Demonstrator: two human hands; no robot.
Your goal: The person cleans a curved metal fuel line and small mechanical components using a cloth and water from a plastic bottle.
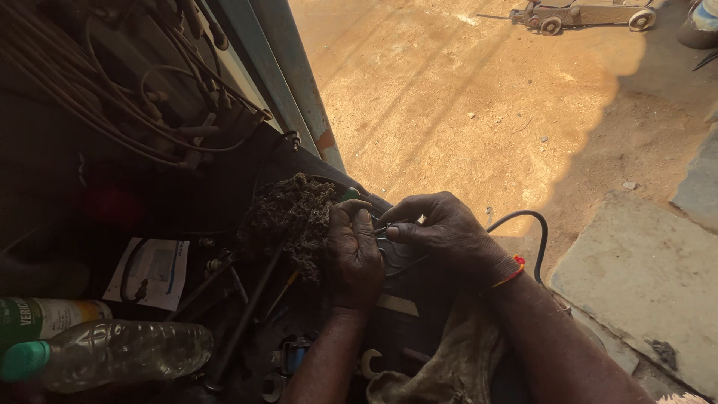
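**A:** So what were the hands up to?

**B:** Both were pinching a thin wire (383, 229) between them. The left hand (353, 254) had its fingers closed on one end, the right hand (441, 232) clamped on the other, just above a dark, greasy clutter of tools.

**A:** Anything around it?

**B:** A matted, crumbly wad of fibre (293, 213) touched the left hand. A black rubbery cable (532, 224) looped behind the right wrist. A clear ribbed plastic bottle (120, 352) lay lower left, a grimy rag (449, 366) below, dusty ground (464, 90) outside.
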